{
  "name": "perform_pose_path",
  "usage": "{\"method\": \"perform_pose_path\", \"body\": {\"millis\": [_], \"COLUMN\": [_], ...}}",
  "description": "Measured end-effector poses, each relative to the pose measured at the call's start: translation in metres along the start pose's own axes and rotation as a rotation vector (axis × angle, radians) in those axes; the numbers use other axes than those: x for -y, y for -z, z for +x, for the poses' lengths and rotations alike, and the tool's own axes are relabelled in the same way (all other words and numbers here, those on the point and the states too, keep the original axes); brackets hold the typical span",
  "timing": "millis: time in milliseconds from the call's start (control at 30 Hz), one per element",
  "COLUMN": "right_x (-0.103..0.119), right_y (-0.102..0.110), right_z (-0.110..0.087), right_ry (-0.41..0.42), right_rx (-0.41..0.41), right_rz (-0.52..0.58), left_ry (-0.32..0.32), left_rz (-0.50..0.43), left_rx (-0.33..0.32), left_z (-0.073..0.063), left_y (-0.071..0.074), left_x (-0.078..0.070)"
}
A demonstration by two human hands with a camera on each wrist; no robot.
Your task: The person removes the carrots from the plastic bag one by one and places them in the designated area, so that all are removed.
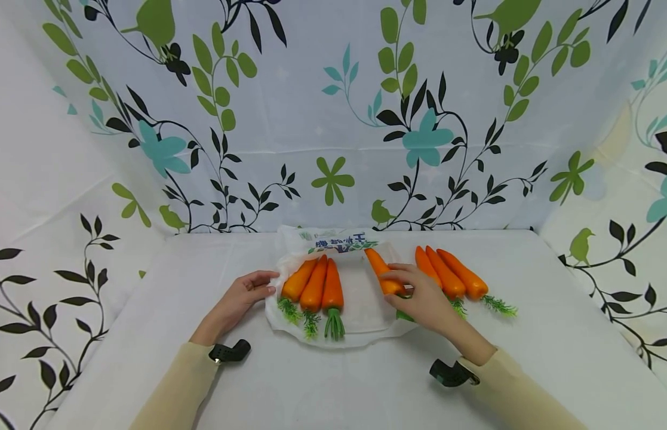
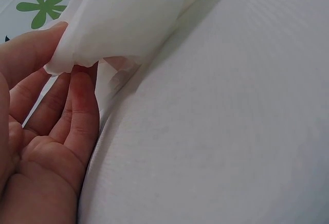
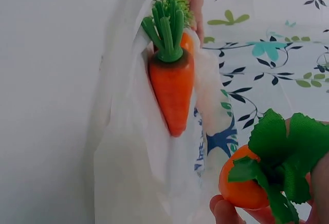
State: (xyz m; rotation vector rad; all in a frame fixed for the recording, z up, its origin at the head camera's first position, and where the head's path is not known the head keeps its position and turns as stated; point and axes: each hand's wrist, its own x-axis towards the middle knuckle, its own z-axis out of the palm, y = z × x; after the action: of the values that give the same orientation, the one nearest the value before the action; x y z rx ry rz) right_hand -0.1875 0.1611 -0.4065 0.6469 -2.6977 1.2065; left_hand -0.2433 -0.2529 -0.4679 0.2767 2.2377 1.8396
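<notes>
Over the right part of a white plastic bag [image 1: 360,298], my right hand [image 1: 419,295] grips an orange carrot [image 1: 377,266] near its thick end. Its broad green leaves [image 3: 288,152] show up close in the right wrist view. My left hand [image 1: 242,301] pinches the bag's left edge [image 2: 77,49] between thumb and fingers. Three carrots lie side by side on the bag's left half, their green tops toward me; the rightmost one [image 1: 332,286] has thick green stems [image 1: 334,325].
To the right of the bag, three more carrots [image 1: 446,272] lie on the white tabletop [image 1: 532,328], partly behind my right hand. A leaf-patterned cloth [image 1: 290,119] hangs at the back and sides. Blue print [image 1: 341,240] runs along the bag's far edge.
</notes>
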Motion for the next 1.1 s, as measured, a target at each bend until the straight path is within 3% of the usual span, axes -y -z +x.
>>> {"method": "perform_pose_path", "body": {"millis": [367, 700, 1100], "right_x": [-0.011, -0.025, -0.029], "right_y": [0.027, 0.039, 0.065], "right_z": [-0.018, -0.035, -0.049], "right_ry": [-0.034, -0.001, -0.058], "right_rx": [-0.051, -0.094, -0.113], "right_rz": [-0.033, -0.091, -0.102], "left_ry": [-0.013, -0.009, -0.007], "left_rz": [-0.024, -0.012, -0.009], "left_rx": [0.007, 0.009, 0.007], "left_z": [-0.001, -0.002, 0.0], "left_y": [-0.001, -0.001, 0.0], "left_x": [-0.001, -0.002, 0.0]}}
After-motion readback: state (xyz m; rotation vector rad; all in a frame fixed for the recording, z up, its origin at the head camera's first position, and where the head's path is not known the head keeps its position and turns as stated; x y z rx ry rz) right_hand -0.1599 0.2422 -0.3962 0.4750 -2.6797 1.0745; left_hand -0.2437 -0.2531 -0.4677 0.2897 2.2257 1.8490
